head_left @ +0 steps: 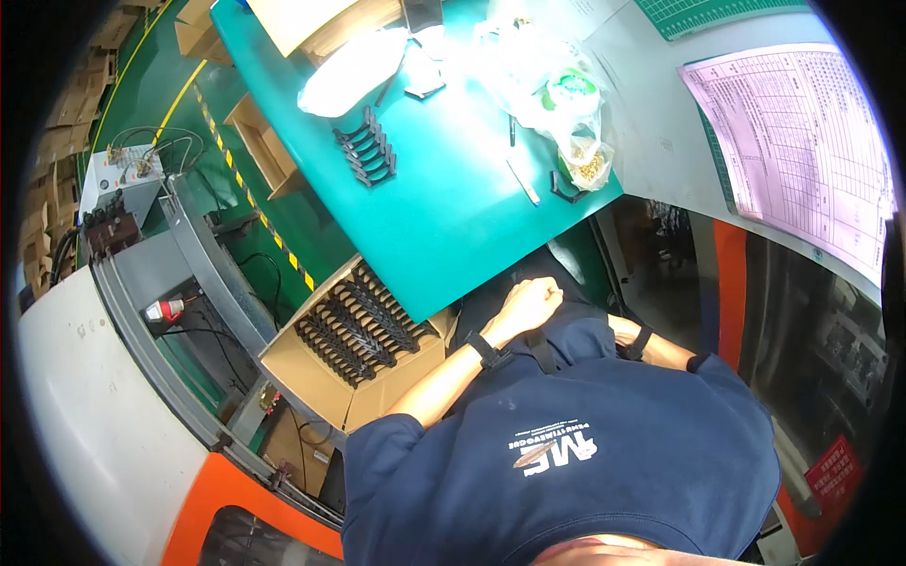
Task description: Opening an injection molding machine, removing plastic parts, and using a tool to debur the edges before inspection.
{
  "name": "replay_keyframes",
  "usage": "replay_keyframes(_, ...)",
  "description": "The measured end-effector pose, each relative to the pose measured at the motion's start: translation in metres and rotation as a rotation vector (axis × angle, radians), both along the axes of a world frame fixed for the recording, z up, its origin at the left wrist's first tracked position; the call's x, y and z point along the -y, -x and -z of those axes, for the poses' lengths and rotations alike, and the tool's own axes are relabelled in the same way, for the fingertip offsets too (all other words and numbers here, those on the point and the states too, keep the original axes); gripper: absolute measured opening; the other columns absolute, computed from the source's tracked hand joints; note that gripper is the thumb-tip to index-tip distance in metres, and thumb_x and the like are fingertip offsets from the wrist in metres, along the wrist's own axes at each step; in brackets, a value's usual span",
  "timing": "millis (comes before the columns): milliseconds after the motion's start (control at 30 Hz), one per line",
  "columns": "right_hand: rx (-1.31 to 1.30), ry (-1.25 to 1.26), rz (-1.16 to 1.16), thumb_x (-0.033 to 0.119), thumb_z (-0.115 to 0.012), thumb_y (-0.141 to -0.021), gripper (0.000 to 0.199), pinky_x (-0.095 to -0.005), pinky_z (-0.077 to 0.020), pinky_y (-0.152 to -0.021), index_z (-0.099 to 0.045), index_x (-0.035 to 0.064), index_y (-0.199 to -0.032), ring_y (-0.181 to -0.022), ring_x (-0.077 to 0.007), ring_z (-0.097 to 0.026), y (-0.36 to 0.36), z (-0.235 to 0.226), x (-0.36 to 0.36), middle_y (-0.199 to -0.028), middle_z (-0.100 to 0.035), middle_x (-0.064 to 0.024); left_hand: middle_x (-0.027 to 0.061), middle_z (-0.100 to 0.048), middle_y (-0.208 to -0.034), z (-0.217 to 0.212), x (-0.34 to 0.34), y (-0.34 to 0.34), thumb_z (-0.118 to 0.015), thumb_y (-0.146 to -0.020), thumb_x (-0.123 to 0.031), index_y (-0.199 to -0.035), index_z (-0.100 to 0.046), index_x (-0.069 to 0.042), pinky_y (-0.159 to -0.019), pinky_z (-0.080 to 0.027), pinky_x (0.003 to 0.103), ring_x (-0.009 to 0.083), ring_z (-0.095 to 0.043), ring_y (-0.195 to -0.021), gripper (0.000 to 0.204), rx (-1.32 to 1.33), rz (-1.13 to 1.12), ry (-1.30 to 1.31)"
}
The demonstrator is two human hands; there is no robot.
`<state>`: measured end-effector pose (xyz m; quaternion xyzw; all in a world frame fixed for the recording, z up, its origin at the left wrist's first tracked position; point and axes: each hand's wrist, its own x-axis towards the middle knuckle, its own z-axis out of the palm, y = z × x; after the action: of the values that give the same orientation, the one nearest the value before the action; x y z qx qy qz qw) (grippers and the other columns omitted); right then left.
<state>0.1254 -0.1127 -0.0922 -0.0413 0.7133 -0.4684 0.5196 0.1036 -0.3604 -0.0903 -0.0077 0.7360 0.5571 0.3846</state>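
Note:
My left hand (533,304) is in front of my body, just off the near edge of the green-topped table (444,245). Its fingers are curled closed, and whatever they may hold is hidden. A dark strap (541,351) hangs on my clothing just below it. Of my right hand (620,330) only the part by the wrist shows; dark cloth covers the fingers. Both wrists wear black bands. Left of my left arm, an open carton (274,357) holds rows of black ribbed plastic parts (354,325). A short row of similar black parts (365,151) lies on the table.
A clear bag of small brass-coloured pieces (590,170) sits at the table's right corner, beside one black part (566,193) and a white marker (524,181). A white bag (354,75) lies farther back. Machine frames (212,274) stand left; a printed sheet (797,141) lies right.

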Motion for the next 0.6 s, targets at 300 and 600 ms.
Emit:
replay_keyframes(300,-0.144,-0.010,-0.047,-0.001,-0.062,-0.076,0.015,-0.0396,-0.0455,-0.066,-0.063,0.0019,-0.090,-0.075,-0.0317,-0.054,-0.006,-0.010,0.003,-0.080,-0.055,-0.0130,0.0102,-0.059,-0.107,0.011,0.000,-0.028,-0.057,-0.089,-0.020,-0.110,-0.060,-0.006,-0.088,-0.048,0.041,0.0287,-0.056,-0.104,0.026,-0.368,0.136,0.008)
replay_keyframes(600,-0.777,-0.192,-0.156,-0.003,-0.064,-0.074,0.019,-0.0399,-0.0468,-0.065,-0.065,0.0013,-0.093,-0.075,-0.0332,-0.056,-0.004,-0.085,0.014,-0.080,-0.057,-0.0134,0.0123,-0.063,-0.089,0.016,0.012,-0.031,-0.055,-0.089,-0.016,-0.096,-0.063,-0.003,-0.079,-0.050,0.042,0.0305,-0.062,-0.089,0.017,-0.401,-0.054,0.064)
